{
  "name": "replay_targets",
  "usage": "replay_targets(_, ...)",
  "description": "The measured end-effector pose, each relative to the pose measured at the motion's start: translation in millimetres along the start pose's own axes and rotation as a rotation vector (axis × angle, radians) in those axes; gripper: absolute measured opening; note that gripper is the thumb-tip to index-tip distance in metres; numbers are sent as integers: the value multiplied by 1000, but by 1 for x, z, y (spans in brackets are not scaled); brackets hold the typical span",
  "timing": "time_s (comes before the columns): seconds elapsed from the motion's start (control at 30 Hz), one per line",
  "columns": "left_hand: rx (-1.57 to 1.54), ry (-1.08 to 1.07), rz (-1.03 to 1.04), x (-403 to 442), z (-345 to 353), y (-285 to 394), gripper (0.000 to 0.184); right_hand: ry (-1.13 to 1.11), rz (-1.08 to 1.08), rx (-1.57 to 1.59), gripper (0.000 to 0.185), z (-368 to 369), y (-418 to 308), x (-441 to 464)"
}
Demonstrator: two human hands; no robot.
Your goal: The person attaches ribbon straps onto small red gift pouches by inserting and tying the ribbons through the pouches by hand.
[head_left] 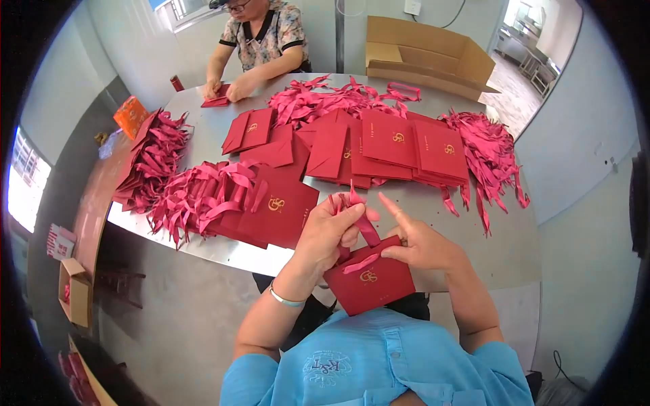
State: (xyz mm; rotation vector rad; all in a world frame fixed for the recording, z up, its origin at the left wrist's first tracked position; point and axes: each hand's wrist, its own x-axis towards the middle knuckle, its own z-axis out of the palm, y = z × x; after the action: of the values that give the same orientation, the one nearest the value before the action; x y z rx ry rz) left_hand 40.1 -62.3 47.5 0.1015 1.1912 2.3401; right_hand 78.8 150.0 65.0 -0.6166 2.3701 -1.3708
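Note:
A small red paper gift bag (pixel 372 287) with a gold emblem hangs before my chest, tilted slightly. Pink ribbon (pixel 368 232) runs up from its top edge. My left hand (pixel 330 229) is closed, pinching the ribbon above the bag's mouth. My right hand (pixel 425 245) grips the bag's upper right corner with the thumb in front; its index finger points up and away. The other right fingers are partly hidden behind the bag. Just beyond my left hand lies a flat red bag (pixel 288 210) with the same kind of emblem.
Stacked red bags (pixel 389 139) lie across the metal table (pixel 467 254). Pink ribbon heaps (pixel 482 145) sit at the right and back; ribboned bags (pixel 152 159) stand at left. A co-worker (pixel 261 47) handles a red piece opposite. An open cardboard box (pixel 426 54) is behind.

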Motion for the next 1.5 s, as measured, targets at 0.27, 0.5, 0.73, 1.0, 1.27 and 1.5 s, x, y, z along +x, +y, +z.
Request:
replay_targets(0.27, 1, 113, 333, -6, -3, 22, 20, 180, -60, 291, 77, -10, 29, 39)
replay_targets(0.5, -66, 200, 349, 1, -20, 43, 26, 479, -287, 173, 55, 16, 60, 83)
replay_targets(0.73, 45, 101, 282, 2, -26, 45, 28, 534, -470, -31, 31, 29, 37, 71)
replay_targets(1.0, -151, -138, 73, 15, -20, 54, 32, 485, -777, -315, 29, 27, 12, 67)
replay_targets(1.27, -283, -242, -24, 40, -21, 47, 32, 494, -1021, -669, 17, 17, 5, 59)
replay_targets(1.5, 370, -28, 123, 78, -45, 11, 41, 427, -841, -782, 15, 12, 2, 29)
